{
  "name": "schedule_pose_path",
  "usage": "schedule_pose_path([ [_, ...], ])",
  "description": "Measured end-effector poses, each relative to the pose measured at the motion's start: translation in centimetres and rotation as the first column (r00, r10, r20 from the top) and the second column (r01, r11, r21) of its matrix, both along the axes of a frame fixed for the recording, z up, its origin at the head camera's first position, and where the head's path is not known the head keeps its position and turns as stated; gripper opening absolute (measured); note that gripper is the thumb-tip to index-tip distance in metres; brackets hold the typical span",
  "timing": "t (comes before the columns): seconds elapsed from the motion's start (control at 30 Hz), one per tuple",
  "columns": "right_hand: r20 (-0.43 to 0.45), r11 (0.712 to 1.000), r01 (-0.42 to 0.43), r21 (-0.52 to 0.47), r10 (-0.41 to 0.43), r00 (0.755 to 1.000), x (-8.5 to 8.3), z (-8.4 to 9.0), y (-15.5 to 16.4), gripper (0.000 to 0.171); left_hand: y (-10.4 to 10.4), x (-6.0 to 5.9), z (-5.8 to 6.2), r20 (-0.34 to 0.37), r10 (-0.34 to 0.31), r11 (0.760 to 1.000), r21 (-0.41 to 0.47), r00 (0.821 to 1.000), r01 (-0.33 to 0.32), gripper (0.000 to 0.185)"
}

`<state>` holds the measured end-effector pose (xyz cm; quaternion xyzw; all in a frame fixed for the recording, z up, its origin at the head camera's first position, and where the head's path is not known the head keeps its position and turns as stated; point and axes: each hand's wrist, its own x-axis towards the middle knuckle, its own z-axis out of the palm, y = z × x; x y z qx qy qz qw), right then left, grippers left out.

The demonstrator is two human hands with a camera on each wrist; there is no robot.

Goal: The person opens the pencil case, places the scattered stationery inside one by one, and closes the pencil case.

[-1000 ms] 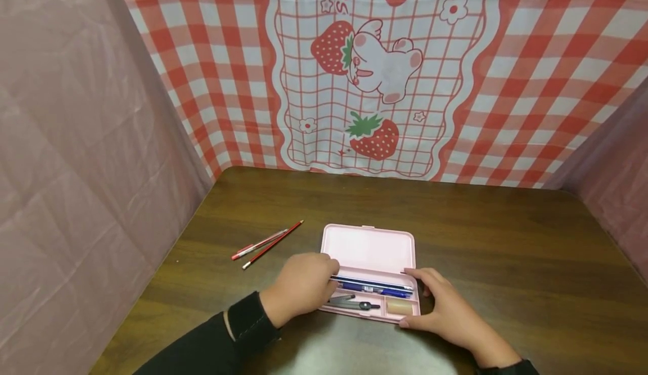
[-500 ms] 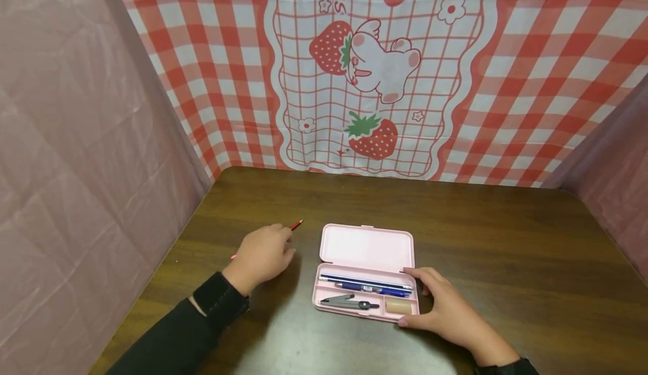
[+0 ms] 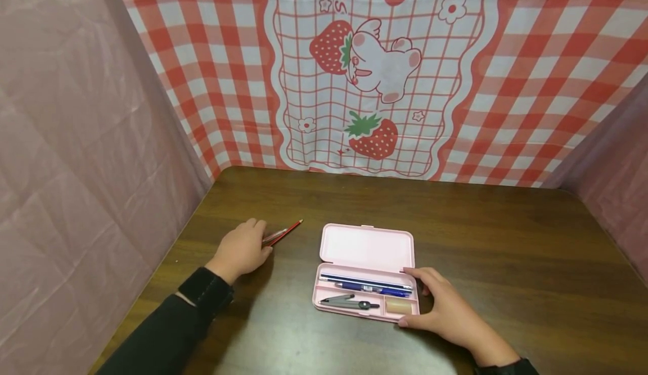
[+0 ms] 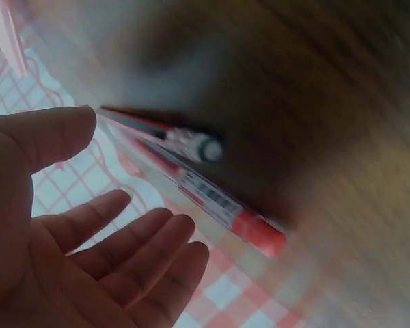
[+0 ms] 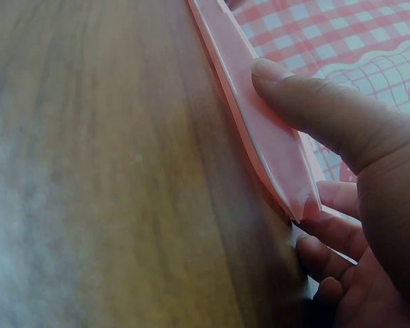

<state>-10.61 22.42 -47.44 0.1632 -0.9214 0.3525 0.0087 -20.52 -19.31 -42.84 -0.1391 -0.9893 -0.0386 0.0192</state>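
Two hands work on the brown table (image 3: 455,223), and the left hand (image 3: 240,248) has just changed place: a second ago it was at the near-left corner of the pink pencil case (image 3: 367,248), over the pens inside, and now it lies well out to the left beside the two loose items. It sits over the near ends of a red pencil (image 3: 286,232) and a red-capped pen (image 4: 212,198). The left wrist view shows its fingers (image 4: 133,249) straight and spread, with nothing clamped, and the pen and pencil just beyond the fingertips. Judging by this shift, the loose pen and pencil are the next things to be picked up, while what lies in the case is settled.

To the right of that hand, the case lies open with its lid flat behind the tray. Its long compartment holds a dark pen (image 3: 367,280) and a blue pen (image 3: 377,290); in front lie a compass (image 3: 349,303) and, at the near-right end, a tan eraser (image 3: 400,306).

Farther right, the right hand (image 3: 440,307) holds the case's right end, thumb (image 5: 314,109) pressed on the rim and fingers curled under the edge.
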Motion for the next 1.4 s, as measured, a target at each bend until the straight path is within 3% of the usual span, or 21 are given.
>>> schedule_pose_path([
  [0.17, 0.000, 1.000, 0.002, 0.000, -0.002, 1.000, 0.0, 0.0, 0.0, 0.096, -0.5, -0.5, 0.2, 0.013, -0.024, 1.000, -0.002, 1.000, 0.024, 0.043],
  [0.4, 0.017, 1.000, 0.007, 0.012, -0.007, 1.000, 0.0, 0.1, 0.0, 0.096, -1.6, -1.4, -0.1, 0.104, -0.003, 0.998, 0.066, 0.995, -0.004, 0.026],
  [0.77, -0.002, 1.000, 0.001, -0.003, -0.001, 1.000, 0.1, 0.2, 0.0, 0.094, -2.4, -2.2, -0.6, 0.130, -0.008, 0.994, 0.110, 0.992, -0.006, 0.010],
  [1.23, -0.011, 1.000, 0.004, 0.001, -0.004, 1.000, 0.1, 0.3, 0.0, 0.094, -2.1, -2.7, -0.7, 0.250, 0.009, 0.993, 0.112, 0.968, -0.038, 0.011],
  [1.4, -0.013, 1.000, 0.006, 0.001, -0.006, 1.000, 0.1, 0.2, 0.0, 0.095, -1.9, -3.0, -0.9, 0.243, 0.020, 0.993, 0.109, 0.970, -0.048, 0.007],
])
